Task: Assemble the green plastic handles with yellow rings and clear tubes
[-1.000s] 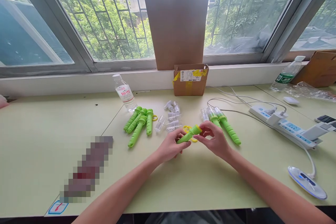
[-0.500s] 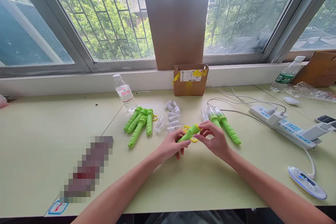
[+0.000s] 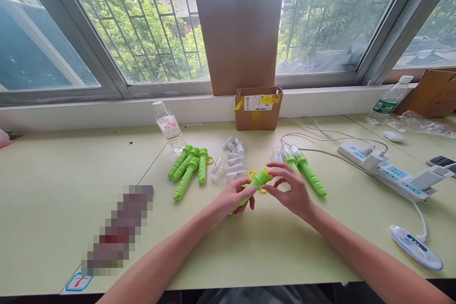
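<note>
My left hand (image 3: 238, 198) is wrapped around a green ribbed plastic tube (image 3: 259, 179), tilted with its wide end up to the right. A yellow ring (image 3: 267, 174) sits around that wide end. At it, my right hand (image 3: 290, 189) has thumb and index finger curled on either side of the ring, gripping its edge. Behind my hands lie loose yellow rings (image 3: 252, 174), partly covered. Several clear plastic caps (image 3: 235, 159) lie beyond. Left of them are several green tubes (image 3: 185, 178); on the right, green tubes with clear caps (image 3: 310, 175) are partly behind my right hand.
A water bottle (image 3: 169, 127) stands at the back left, and an open cardboard box (image 3: 258, 114) by the wall. A power strip (image 3: 388, 171) with cables lies on the right, near a white oval device (image 3: 416, 247). A blurred dark object (image 3: 119, 230) lies left.
The green tube has shifted slightly down and left in my left hand, its lower end now showing below the palm. My right fingers have spread a little around the yellow ring.
</note>
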Tool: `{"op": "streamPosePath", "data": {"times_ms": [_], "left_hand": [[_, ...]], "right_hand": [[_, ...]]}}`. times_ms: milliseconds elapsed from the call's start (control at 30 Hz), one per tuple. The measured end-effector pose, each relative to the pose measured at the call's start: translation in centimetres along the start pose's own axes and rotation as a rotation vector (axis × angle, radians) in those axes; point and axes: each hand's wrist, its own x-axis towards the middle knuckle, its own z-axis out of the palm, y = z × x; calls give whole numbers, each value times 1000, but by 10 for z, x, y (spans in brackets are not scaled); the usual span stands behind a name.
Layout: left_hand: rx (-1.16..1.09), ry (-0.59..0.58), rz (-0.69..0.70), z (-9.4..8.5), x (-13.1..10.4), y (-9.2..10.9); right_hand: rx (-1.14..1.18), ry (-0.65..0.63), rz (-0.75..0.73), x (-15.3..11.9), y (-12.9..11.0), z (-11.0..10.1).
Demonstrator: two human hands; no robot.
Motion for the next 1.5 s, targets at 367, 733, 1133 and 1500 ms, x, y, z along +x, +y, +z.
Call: {"op": "streamPosePath", "data": {"times_ms": [367,733,1133,1500], "left_hand": [[161,75,57,0,-1,-1],[-9,23,42,-2,0,0],[28,78,-9,5,-1,-1],[25,127,69,3,4,-5]], "right_hand": [[36,-19,24,-3,1,3],[39,-7,98,-2,0,4],[61,17,169,-1,-1,4],[52,-21,225,1,0,1]]}}
